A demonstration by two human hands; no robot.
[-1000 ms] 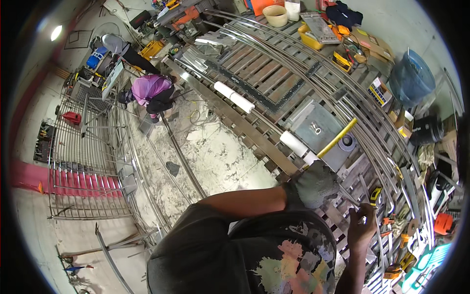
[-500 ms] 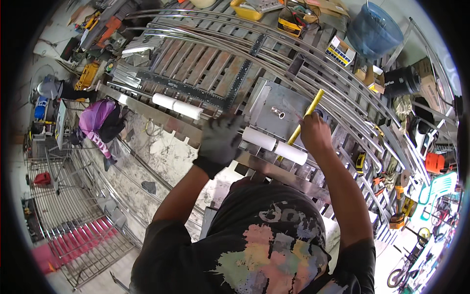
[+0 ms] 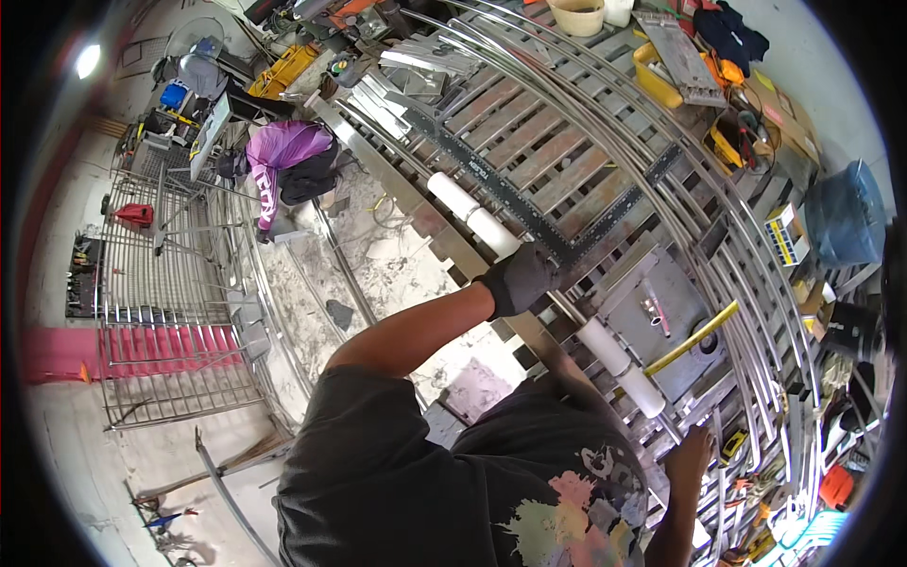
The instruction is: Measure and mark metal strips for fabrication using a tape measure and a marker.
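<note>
1. As the right hand [image 3: 688, 458] comes down off the yellow bar [image 3: 694, 338], where it was half a second ago, it sits bare by the lower end of the tube [image 3: 567, 307]; whether it grips cannot be told.
2. The gloved left hand [image 3: 522, 281] closes over the tube, between its upper [image 3: 453, 196] and lower sleeves [image 3: 605, 347].
3. A slim pink stick [image 3: 664, 326], not seen on the plate [image 3: 624, 302] a half-second earlier, lies beside the ring fitting [image 3: 654, 318], right of the tube; both hands, it seems, are left free for the tube.
4. Bright, round metal makes up the tube, wrapped in smooth white cylinders.
5. Beyond the tube, a flat black square [image 3: 524, 215] rests on rust-brown slats [image 3: 515, 142]; the plate is dull grey and scuffed.
</note>
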